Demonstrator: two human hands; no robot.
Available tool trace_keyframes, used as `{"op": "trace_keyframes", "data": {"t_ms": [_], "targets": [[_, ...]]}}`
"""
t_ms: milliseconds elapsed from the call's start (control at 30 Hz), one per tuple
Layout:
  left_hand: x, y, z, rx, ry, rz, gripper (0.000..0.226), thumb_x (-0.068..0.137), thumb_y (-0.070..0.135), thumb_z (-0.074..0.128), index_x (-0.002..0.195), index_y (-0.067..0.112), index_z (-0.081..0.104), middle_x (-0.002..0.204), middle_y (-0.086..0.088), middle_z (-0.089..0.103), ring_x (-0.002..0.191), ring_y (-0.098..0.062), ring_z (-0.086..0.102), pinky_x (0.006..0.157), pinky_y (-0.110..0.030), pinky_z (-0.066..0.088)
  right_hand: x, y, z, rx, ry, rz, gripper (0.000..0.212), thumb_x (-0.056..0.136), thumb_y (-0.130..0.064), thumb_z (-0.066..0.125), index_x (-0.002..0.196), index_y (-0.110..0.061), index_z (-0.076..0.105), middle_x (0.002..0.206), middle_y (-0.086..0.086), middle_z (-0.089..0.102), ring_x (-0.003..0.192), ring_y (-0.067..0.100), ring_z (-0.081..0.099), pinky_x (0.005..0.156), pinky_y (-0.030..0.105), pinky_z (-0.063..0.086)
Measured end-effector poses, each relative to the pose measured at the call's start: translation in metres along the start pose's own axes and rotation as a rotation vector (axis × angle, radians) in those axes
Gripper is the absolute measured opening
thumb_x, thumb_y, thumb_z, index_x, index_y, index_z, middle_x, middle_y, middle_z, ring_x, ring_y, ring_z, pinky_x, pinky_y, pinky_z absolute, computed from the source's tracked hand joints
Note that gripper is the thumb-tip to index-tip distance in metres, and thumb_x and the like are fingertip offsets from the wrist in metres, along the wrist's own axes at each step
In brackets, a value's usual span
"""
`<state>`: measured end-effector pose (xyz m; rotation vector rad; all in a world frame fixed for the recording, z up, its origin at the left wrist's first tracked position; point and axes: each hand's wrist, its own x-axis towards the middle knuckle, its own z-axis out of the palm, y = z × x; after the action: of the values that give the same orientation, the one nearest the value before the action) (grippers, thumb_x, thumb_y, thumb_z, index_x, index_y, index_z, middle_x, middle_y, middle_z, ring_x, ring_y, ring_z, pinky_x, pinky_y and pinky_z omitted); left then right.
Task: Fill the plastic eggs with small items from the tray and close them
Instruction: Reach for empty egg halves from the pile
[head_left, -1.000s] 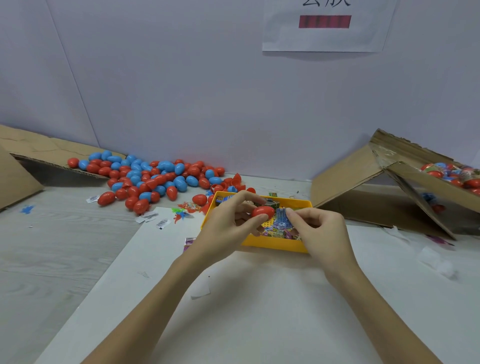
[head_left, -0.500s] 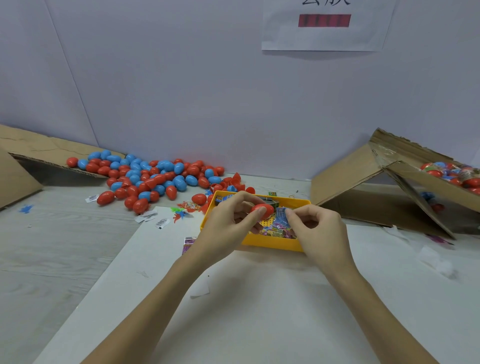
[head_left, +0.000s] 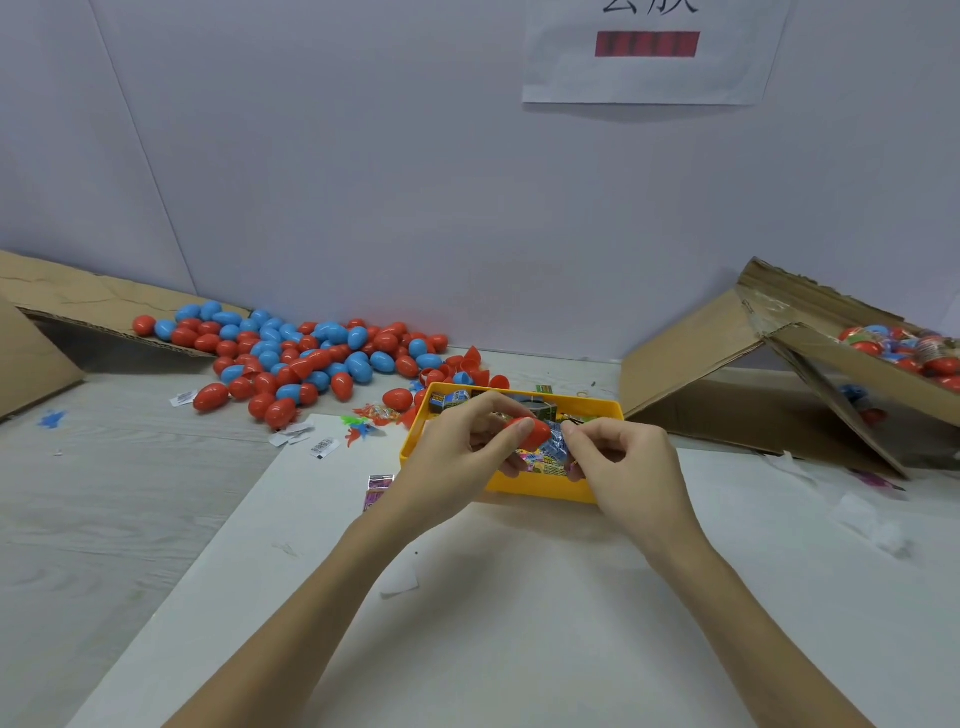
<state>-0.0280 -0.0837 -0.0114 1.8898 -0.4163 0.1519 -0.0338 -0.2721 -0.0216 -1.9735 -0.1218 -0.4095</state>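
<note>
A red egg is pinched by the left hand over the tray. Just beside its fingertips, something small is pinched by the right hand.

The pale wood-grain surface carried a white sheet at 6 o'clock, a yellow tray at centre, loose eggs at 10 o'clock, and cardboard at 3 o'clock.

Left hand pinches a red egg over the yellow tray; right hand curls just beside it, perhaps pinching something small. Red and blue eggs lie heaped toward the surface's far left edge, a cardboard box at far right.
</note>
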Motion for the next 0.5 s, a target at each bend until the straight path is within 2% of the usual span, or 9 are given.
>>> {"op": "trace_keyframes", "data": {"t_ms": [67,167,267,400,500], "targets": [[-0.0006,0.0004,0.0008,0.011,-0.008,-0.006,0.026,0.102,0.028,0.059,0.12,0.012,0.068,0.102,-0.002,0.075,0.083,-0.016,0.075,0.078,-0.03,0.063,-0.001,-0.0005,0.0007,0.005,-0.015,-0.022,0.019,0.098,-0.03,0.068,0.085,-0.021,0.077,0.068,-0.009,0.071,0.067,0.002,0.069,0.059,0.011,0.049],[-0.0008,0.0008,0.0019,-0.005,0.002,-0.015,0.025,0.102,0.026,0.058,0.12,0.011,0.069,0.104,-0.002,0.075,0.083,-0.015,0.075,0.078,-0.026,0.062,-0.0013,0.0008,0.0018,0.014,-0.012,-0.003,0.019,0.098,-0.032,0.067,0.09,-0.019,0.078,0.074,-0.008,0.073,0.07,0.005,0.071,0.061,0.015,0.05],[-0.0007,0.0018,0.0012,-0.017,0.032,-0.022,0.022,0.102,0.026,0.059,0.117,0.015,0.07,0.104,0.003,0.073,0.082,-0.013,0.075,0.076,-0.021,0.06,0.0004,0.0007,0.0016,0.076,0.01,0.042,0.021,0.099,-0.031,0.066,0.09,-0.016,0.079,0.072,-0.007,0.073,0.067,0.003,0.071,0.055,0.015,0.048],[-0.0009,0.0029,0.0011,-0.013,0.036,-0.038,0.023,0.102,0.027,0.059,0.118,0.016,0.07,0.107,0.0,0.074,0.084,-0.013,0.075,0.077,-0.022,0.061,0.0014,0.0006,0.001,0.067,0.01,0.039,0.023,0.1,-0.031,0.064,0.088,-0.018,0.078,0.07,-0.008,0.073,0.067,0.001,0.07,0.052,0.012,0.046],[-0.0014,0.004,0.0008,-0.01,0.033,-0.048,0.025,0.102,0.028,0.058,0.119,0.014,0.07,0.107,-0.002,0.074,0.084,-0.015,0.075,0.08,-0.026,0.062,0.0012,0.0014,0.0016,0.036,0.004,0.045,0.022,0.1,-0.033,0.062,0.088,-0.021,0.077,0.071,-0.008,0.073,0.072,0.004,0.071,0.059,0.019,0.052]]}}
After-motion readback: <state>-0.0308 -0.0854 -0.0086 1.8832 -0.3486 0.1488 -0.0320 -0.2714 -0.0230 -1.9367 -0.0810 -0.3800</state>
